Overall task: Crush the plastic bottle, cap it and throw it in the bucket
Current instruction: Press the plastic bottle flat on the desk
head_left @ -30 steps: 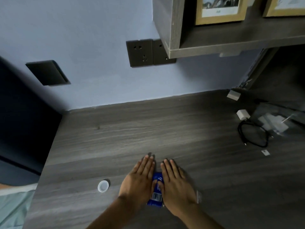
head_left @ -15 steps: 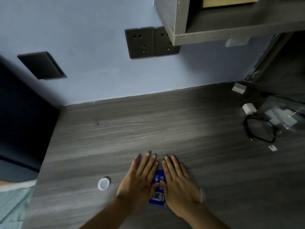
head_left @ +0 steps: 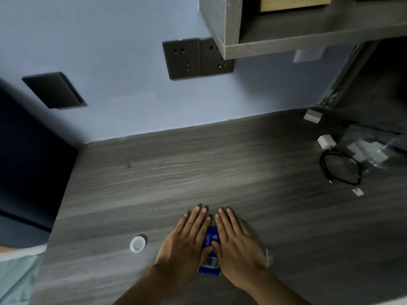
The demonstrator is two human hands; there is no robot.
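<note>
The plastic bottle (head_left: 211, 238) lies flat on the grey wooden desk (head_left: 198, 168) near its front edge. Only its blue label and barcode show between my hands, plus a bit of clear plastic past my right palm. My left hand (head_left: 187, 241) and my right hand (head_left: 237, 245) rest palm down on the bottle side by side, fingers stretched forward, pressing rather than gripping. The white cap (head_left: 137, 244) sits alone on the desk, left of my left hand. No bucket is in view.
At the right of the desk lie a white charger (head_left: 326, 141), a coiled black cable (head_left: 340, 168) and a clear plastic bag (head_left: 372, 150). A shelf (head_left: 286, 44) overhangs the back right. Wall sockets (head_left: 198, 58) sit on the blue wall. The desk's left edge drops off beside the cap.
Both hands stay flat on the bottle in the same spot. Only my head view has shifted a little; the cap has not moved.
</note>
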